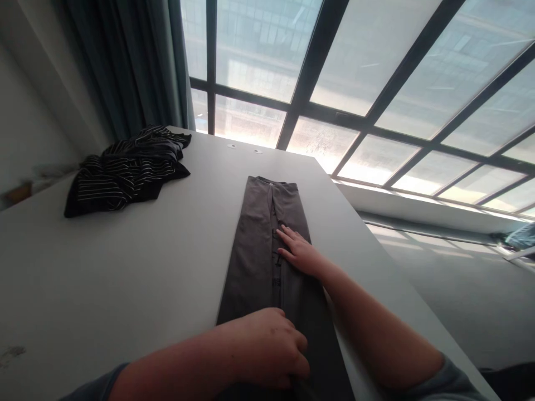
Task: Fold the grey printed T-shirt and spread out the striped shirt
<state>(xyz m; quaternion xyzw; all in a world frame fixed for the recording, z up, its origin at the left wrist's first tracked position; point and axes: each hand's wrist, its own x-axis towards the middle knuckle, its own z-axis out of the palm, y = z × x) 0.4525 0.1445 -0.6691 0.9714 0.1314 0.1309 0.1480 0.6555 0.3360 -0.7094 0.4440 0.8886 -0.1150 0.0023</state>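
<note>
A grey shirt [253, 245] lies lengthwise on the white table, its two sides folded in toward the middle. Dark print shows in the narrow gap between the folds, and the neckline is at the far end. My right hand [298, 253] rests flat on the right fold, fingers spread and tips reaching the gap. Nearer to me, my left hand [271, 348] is closed, its curled fingers on the cloth at the near part of the shirt. The fingertips of that hand are partly hidden, and the shirt's near end runs out of view.
A heap of black clothing with white stripes [125, 175] lies on the far left of the white table [179, 256]. Behind stand a dark curtain [137, 67] and large framed windows [259, 50]. The table's right edge drops to a grey floor [443, 278].
</note>
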